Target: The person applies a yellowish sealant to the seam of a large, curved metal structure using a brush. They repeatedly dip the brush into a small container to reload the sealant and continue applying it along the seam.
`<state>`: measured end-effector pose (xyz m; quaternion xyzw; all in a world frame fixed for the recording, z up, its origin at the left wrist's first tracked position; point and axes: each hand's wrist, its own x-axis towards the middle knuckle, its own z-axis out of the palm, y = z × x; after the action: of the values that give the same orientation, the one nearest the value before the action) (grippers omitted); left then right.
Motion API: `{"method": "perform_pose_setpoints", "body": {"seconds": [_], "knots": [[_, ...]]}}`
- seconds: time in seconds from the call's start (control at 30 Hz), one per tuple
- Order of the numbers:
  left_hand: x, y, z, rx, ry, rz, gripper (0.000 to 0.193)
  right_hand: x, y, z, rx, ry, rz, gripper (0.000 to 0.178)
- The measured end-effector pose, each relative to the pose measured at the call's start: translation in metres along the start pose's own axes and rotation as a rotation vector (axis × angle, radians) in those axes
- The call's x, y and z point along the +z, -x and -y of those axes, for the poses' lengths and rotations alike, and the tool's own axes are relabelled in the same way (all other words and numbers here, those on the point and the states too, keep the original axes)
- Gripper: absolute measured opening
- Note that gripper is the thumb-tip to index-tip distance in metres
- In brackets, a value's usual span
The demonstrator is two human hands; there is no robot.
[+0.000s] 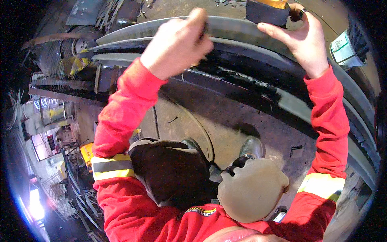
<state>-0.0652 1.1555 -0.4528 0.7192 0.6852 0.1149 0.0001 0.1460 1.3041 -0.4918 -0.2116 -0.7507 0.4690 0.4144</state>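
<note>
Nearest to us, the red jacket [157, 226] fills the lower edge of the head view, its sleeves rising on both sides. Upper centre: left hand [177, 46], fingers curled inward; how fully closed, and whether around anything, we cannot tell. Upper right: right hand [308, 44], thumb and fingers spread wide beside a dark block [264, 14] at the top edge. We judge the spread suits the block's breadth; whether it is gripped we cannot confirm. Curved metal strips [238, 27] sweep from upper left to the right rim, side by side, perhaps because their bends match. Beyond them, far right, we record a white-and-green bucket [344, 48], seemingly out of the arms' way. Boots [250, 147] stand mid-frame on the brown floor [229, 117].
</note>
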Motion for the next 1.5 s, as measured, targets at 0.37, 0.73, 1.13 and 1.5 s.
{"method": "perform_pose_setpoints", "body": {"seconds": [0.37,0.73,1.13,1.5], "knots": [[-0.029,0.020,0.047,-0.190,-0.068,-0.040,0.017,-0.001,0.001,-0.029,-0.212,0.054,-0.127,0.046],[-0.012,0.015,0.000,-0.360,0.745,-0.044,0.011,-0.011,0.002,-0.041,-0.116,0.337,0.015,0.046],[-0.025,0.077,0.020,-0.324,0.416,-0.232,0.019,-0.008,0.001,-0.036,-0.076,0.405,0.009,0.046],[-0.037,0.082,0.073,-0.265,-0.013,-0.192,0.019,-0.003,0.003,-0.032,-0.053,0.293,0.029,0.042]]}}
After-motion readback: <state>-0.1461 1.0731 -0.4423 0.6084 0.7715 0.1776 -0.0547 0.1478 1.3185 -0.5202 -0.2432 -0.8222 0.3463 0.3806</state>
